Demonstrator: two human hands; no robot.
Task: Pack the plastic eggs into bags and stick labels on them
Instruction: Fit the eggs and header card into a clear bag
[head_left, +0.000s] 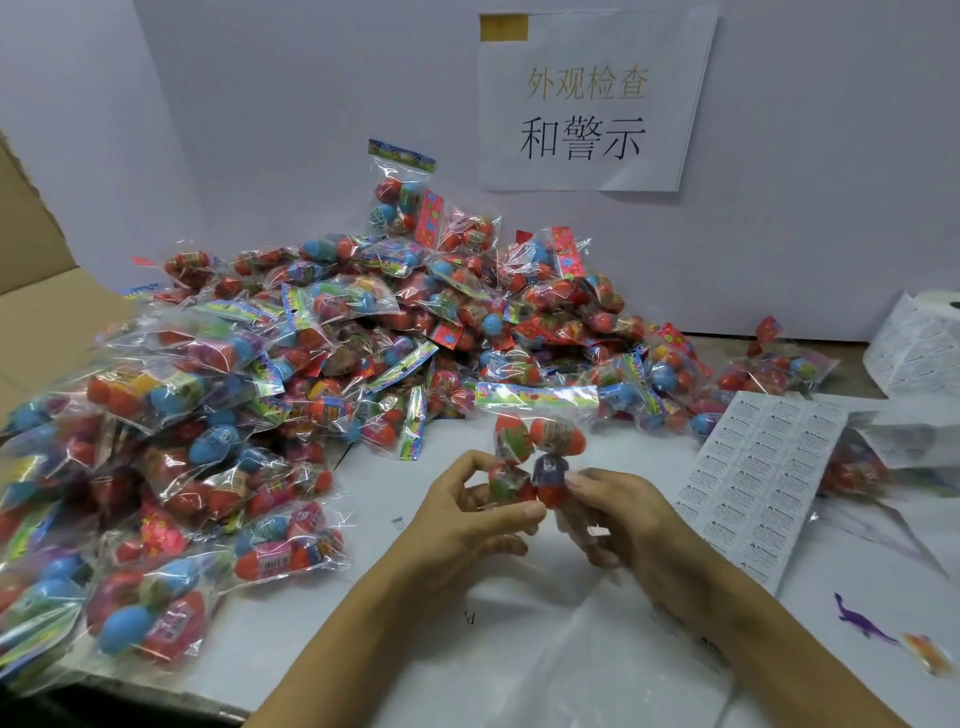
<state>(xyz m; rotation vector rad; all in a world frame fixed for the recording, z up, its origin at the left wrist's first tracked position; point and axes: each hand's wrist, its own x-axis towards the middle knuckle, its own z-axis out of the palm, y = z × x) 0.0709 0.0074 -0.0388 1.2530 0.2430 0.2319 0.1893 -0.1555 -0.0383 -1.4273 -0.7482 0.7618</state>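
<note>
Head view: a clear bag of plastic eggs (535, 457) is held upright above the desk (519, 649), centre frame, its printed header card on top. The bag's lower part is gripped from both sides. Left hand (467, 514): fingers curled, thumb pressed at the bag's lower left, grip clamped on the bag. Right hand (618, 514): fingertips pinched on the bag's lower right beside a red egg, grip likewise clamped on it. A big pile of filled bags (311, 364) is spread across the left and back of the desk, reaching a cardboard box flap (31, 249) at far left. A label sheet (758, 483) is laid flat just right of the right hand; more label sheets (914, 353) are seen at the far right edge. A purple toy dinosaur (857, 621) and an orange toy (927, 657) are lying near the lower right. A paper sign (592, 104) with printed characters is taped to the back wall.
</note>
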